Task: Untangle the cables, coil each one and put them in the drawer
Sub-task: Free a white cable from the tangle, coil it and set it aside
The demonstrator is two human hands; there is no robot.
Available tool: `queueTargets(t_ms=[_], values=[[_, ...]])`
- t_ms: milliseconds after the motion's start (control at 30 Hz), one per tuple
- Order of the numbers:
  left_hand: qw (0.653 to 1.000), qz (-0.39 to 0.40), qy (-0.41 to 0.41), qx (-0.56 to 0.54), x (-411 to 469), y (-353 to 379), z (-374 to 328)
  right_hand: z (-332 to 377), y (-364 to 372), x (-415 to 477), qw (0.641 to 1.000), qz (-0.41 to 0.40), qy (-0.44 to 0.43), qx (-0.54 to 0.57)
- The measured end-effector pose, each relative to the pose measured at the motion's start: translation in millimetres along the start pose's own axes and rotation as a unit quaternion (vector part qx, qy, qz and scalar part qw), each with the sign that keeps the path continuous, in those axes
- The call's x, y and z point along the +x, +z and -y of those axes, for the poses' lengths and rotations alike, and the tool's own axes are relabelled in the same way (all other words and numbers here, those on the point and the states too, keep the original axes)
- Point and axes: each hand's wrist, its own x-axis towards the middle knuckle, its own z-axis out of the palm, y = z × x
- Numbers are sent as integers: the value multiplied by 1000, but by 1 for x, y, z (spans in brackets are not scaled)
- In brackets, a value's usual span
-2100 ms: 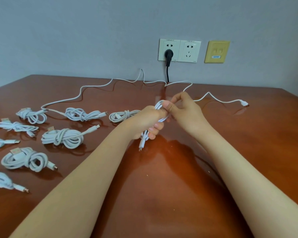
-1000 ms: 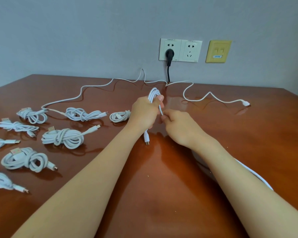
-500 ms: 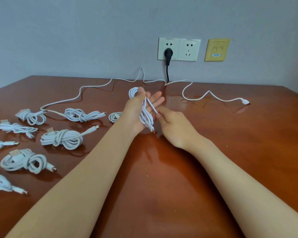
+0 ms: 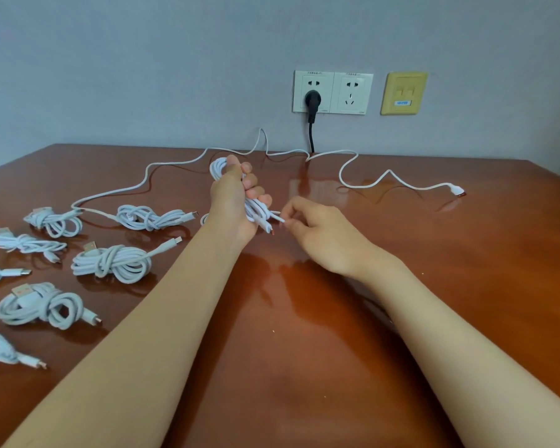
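My left hand grips a white cable coil wound lengthwise round it, above the middle of the table. One loop of the coil sticks out past the fingertips at the far end. My right hand pinches the coil's free end at the plug tip, just right of my left palm. A long uncoiled white cable snakes along the table's far edge. Several coiled white cables lie at the left, among them a thick coil and another coil.
The brown wooden table reaches to a grey wall. A double wall socket has a black plug in it, and a yellow wall plate sits to its right. No drawer is in view.
My left fingers, spread out half a second ago, have curled round the coil. My right hand has moved to the right and now pinches the cable's end.
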Motion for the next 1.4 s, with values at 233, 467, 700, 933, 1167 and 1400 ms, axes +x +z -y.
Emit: queueTargets(t_ms=[233, 467, 700, 933, 1167, 1400], values=[[999, 11, -8, 45, -3, 2, 4, -5, -1, -3, 986, -18, 153, -62], [989, 53, 14, 139, -5, 3, 3, 3, 9, -14, 988, -23, -35, -149], [958, 24, 26, 285, -12, 6, 6, -2, 0, -16, 983, -13, -112, -146], [943, 11, 13, 331, -18, 7, 7, 1, -24, -7, 990, 9, -34, -135], [937, -28, 36, 346, -16, 4, 3, 8, -30, -1, 992, 72, -43, -95], [900, 0, 22, 434, -24, 7, 8, -10, -14, -2, 994, -1, -103, -38]])
